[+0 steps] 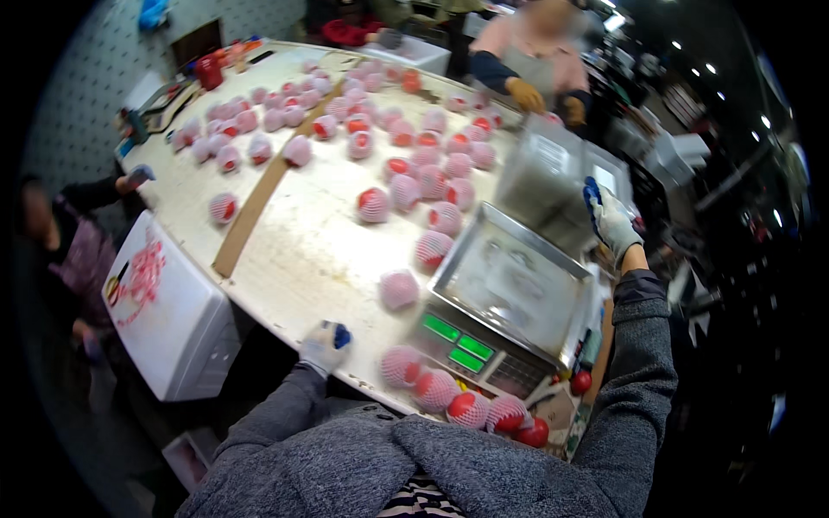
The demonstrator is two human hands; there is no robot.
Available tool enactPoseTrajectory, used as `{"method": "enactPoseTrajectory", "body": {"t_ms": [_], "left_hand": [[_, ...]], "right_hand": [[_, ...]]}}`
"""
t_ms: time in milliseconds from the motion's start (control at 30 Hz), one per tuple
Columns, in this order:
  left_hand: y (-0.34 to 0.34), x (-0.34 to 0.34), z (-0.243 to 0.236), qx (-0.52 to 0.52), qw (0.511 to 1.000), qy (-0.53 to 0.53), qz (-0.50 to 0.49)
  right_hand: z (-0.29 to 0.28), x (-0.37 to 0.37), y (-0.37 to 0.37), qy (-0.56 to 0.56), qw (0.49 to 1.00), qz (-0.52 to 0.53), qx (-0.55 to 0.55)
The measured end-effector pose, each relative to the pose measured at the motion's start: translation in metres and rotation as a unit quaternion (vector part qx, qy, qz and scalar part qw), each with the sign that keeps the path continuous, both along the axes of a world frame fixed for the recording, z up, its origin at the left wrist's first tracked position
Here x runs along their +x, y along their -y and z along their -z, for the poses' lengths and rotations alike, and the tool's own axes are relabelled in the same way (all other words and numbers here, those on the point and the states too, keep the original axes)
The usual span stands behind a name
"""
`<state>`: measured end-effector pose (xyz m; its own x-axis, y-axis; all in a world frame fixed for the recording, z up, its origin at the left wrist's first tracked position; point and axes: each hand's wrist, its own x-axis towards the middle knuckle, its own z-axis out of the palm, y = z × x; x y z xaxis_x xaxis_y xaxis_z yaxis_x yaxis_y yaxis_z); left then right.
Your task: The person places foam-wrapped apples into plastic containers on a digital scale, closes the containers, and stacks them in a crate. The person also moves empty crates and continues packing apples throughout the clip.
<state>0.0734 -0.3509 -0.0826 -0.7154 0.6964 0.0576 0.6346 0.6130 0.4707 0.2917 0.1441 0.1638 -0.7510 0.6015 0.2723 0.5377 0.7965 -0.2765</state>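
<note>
My left hand (pixel 326 345), in a white glove with blue coating, rests curled at the table's near edge; whether it holds anything is hidden. My right hand (pixel 611 220), gloved alike, reaches to the stacked translucent grey boxes (pixel 540 168), its fingers gripping the nearer right part. Below it is a steel scale (pixel 509 281) with green displays and an empty-looking pan. Red round fruits in pink foam nets (pixel 399 288) are spread over the white table (pixel 319 259). Several more lie along the scale's front (pixel 436 388), beside a bare red fruit (pixel 533 434).
A brown strip (pixel 250 216) divides the table. A white foam box (pixel 186 345) stands at the near left, beside a person (pixel 82 250). Across the table a co-worker (pixel 527 69) in yellow gloves stands behind the boxes. Red containers (pixel 210 71) sit on the far left corner.
</note>
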Motion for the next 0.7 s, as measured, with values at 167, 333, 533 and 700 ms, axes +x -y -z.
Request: {"method": "enactPoseTrajectory", "body": {"t_ms": [167,333,533,700], "left_hand": [[0.001,0.000,0.015,0.074,0.996,-0.051,0.022],[-0.003,-0.001,0.011,0.047,0.998,-0.049,0.016],[-0.004,-0.001,0.010,0.054,0.998,-0.039,0.011],[-0.003,-0.002,0.012,0.051,0.998,-0.026,0.020]], "right_hand": [[0.038,-0.056,-0.073,0.060,0.992,0.036,0.108],[0.054,-0.072,-0.120,0.121,0.983,0.109,0.082],[0.095,-0.054,-0.163,-0.207,0.957,0.124,-0.159],[0.048,-0.035,-0.105,-0.429,0.880,0.146,-0.143]]}}
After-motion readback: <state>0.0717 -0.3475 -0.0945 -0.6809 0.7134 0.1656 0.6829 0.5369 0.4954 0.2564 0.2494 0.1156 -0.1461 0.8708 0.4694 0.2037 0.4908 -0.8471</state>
